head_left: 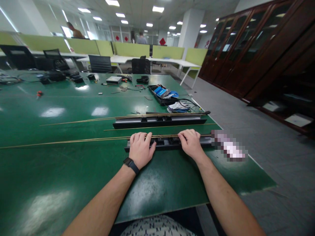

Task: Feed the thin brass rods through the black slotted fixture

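A long black rail (pixel 169 148) with dark fittings in its channel lies crosswise on the green table, close in front of me. Thin brass rods (pixel 98 140) run along its far side and stretch far out to the left. My left hand (pixel 140 149) is closed over the rail's left part, fingers across the rods and thumb on the near side. Toward the right end, my right hand (pixel 192 142) pinches at the rods, its fingertips partly hidden. A second black rail (pixel 159 123) with more brass rods along it lies just beyond, and a single rod lies between the two.
The green table (pixel 81 183) ends at a right edge. Farther back are a black tray (pixel 159 100) with blue packets, gloves (pixel 178 107), a grey box (pixel 114 80) and cables. A blurred patch (pixel 230 147) covers something beside the near rail's right end.
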Motion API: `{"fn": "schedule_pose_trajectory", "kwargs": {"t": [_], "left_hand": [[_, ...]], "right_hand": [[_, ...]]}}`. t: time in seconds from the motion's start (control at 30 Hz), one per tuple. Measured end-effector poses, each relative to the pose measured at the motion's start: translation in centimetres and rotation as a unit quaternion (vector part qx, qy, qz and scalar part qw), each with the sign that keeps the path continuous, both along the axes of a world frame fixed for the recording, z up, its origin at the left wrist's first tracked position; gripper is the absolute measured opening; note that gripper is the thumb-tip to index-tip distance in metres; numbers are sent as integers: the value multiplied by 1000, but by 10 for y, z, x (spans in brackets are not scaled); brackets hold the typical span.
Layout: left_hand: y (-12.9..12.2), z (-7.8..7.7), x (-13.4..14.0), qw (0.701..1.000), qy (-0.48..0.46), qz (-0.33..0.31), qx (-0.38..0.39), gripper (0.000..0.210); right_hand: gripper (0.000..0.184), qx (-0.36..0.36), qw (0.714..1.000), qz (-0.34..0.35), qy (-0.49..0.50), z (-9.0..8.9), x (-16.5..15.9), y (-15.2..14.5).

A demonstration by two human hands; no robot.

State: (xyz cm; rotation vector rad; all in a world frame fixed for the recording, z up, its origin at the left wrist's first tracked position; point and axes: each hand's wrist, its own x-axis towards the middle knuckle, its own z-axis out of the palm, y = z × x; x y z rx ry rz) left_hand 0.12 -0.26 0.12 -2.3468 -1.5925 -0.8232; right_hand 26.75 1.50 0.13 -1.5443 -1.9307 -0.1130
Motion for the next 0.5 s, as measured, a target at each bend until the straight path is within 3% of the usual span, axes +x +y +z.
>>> {"fn": "schedule_pose_trajectory", "kwargs": {"t": [0.5], "left_hand": [[0,0,1,1000,-4,1,5,41]], "right_hand": [[28,0,1000,6,5,0,0,0]]}}
